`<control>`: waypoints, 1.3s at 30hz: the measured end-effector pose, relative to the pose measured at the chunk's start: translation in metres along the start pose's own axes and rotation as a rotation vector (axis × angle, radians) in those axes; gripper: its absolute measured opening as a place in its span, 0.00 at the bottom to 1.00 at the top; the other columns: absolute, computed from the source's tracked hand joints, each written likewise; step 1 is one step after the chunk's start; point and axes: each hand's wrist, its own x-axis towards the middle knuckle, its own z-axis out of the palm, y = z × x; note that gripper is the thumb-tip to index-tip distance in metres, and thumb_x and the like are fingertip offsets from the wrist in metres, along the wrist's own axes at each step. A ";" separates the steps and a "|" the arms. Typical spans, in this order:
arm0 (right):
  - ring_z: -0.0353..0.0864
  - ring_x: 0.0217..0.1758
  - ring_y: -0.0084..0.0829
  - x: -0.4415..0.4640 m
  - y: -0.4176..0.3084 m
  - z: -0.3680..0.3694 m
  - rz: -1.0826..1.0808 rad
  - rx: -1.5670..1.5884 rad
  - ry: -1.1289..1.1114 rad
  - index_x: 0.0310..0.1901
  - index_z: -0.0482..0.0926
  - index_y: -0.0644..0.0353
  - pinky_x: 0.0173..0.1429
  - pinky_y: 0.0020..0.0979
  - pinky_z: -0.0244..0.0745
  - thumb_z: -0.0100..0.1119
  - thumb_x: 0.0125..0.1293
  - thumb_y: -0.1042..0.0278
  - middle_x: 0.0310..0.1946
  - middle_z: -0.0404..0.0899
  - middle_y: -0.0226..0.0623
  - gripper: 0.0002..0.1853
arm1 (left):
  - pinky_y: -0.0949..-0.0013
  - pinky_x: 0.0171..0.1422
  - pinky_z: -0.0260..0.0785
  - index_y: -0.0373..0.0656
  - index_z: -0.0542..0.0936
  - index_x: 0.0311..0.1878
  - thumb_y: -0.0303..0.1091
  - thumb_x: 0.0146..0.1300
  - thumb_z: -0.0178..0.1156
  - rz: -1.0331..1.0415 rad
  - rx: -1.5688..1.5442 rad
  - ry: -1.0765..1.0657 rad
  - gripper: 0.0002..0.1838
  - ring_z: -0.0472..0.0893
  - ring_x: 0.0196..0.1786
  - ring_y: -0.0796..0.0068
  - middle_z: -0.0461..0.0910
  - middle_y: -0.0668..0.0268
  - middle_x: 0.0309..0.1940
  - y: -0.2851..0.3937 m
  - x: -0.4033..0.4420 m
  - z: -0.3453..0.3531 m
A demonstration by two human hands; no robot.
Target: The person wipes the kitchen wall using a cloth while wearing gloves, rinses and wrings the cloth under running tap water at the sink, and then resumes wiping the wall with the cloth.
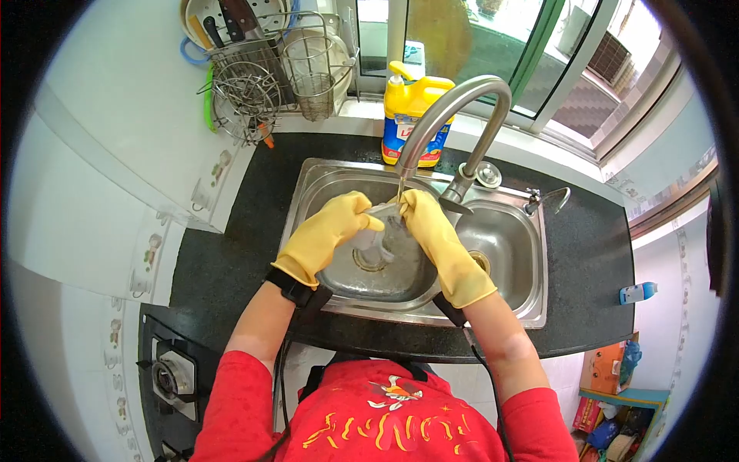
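Both my hands wear yellow rubber gloves and are over the large left basin [339,289] of a steel double sink. A limp, whitish cloth [372,240] hangs between them, its lower end drooping over the drain. My left hand [331,231] grips its left side, thumb pointing right. My right hand [419,212] is closed on the upper right corner, right below the spout of the curved tap [454,100]. What looks like a thin stream of water falls from the spout by my right fingers.
A yellow pump jug [416,115] stands behind the sink. The small right basin [500,239] has a metal drain strainer behind it. Wire racks [308,69] with knives hang at upper left. A gas hob [171,369] is at lower left, a blue bottle [637,292] at right.
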 end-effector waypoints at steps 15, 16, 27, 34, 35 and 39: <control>0.77 0.43 0.24 -0.011 -0.006 -0.022 0.154 0.722 -0.056 0.42 0.76 0.64 0.51 0.24 0.71 0.45 0.60 0.85 0.47 0.84 0.42 0.12 | 0.69 0.43 0.74 0.36 0.86 0.43 0.33 0.55 0.70 -0.031 -0.320 0.013 0.14 0.83 0.36 0.76 0.87 0.60 0.35 -0.047 0.012 0.025; 0.77 0.43 0.24 -0.013 -0.001 -0.026 0.153 0.716 -0.056 0.42 0.76 0.64 0.51 0.24 0.71 0.45 0.60 0.85 0.47 0.84 0.42 0.12 | 0.69 0.43 0.74 0.36 0.86 0.43 0.33 0.55 0.70 -0.028 -0.325 0.013 0.14 0.83 0.36 0.76 0.87 0.60 0.35 -0.042 0.014 0.022; 0.74 0.64 0.39 -0.027 0.061 0.031 0.838 1.567 -0.424 0.70 0.65 0.41 0.58 0.50 0.77 0.46 0.68 0.26 0.67 0.70 0.35 0.37 | 0.71 0.54 0.71 0.35 0.82 0.45 0.33 0.70 0.58 0.212 -0.653 -0.169 0.11 0.80 0.43 0.77 0.85 0.65 0.38 -0.018 0.022 0.042; 0.85 0.44 0.35 0.005 0.052 0.035 0.342 1.285 0.142 0.51 0.78 0.63 0.50 0.34 0.82 0.62 0.70 0.59 0.43 0.84 0.41 0.17 | 0.66 0.59 0.72 0.36 0.78 0.60 0.48 0.63 0.68 0.175 -0.414 0.059 0.29 0.82 0.50 0.72 0.84 0.60 0.47 -0.032 0.004 0.047; 0.85 0.41 0.33 0.011 0.056 0.038 0.334 1.312 0.161 0.52 0.78 0.61 0.44 0.31 0.82 0.64 0.67 0.69 0.44 0.83 0.40 0.14 | 0.61 0.61 0.72 0.40 0.73 0.65 0.55 0.61 0.67 -0.017 -0.742 0.104 0.36 0.79 0.56 0.70 0.80 0.57 0.54 -0.022 -0.008 0.051; 0.83 0.39 0.31 -0.017 -0.014 0.027 0.279 0.974 0.132 0.46 0.81 0.55 0.43 0.34 0.80 0.64 0.69 0.64 0.38 0.82 0.34 0.08 | 0.48 0.69 0.66 0.50 0.62 0.73 0.73 0.63 0.51 -0.211 -1.409 -0.178 0.46 0.66 0.72 0.64 0.68 0.53 0.68 -0.033 0.004 0.062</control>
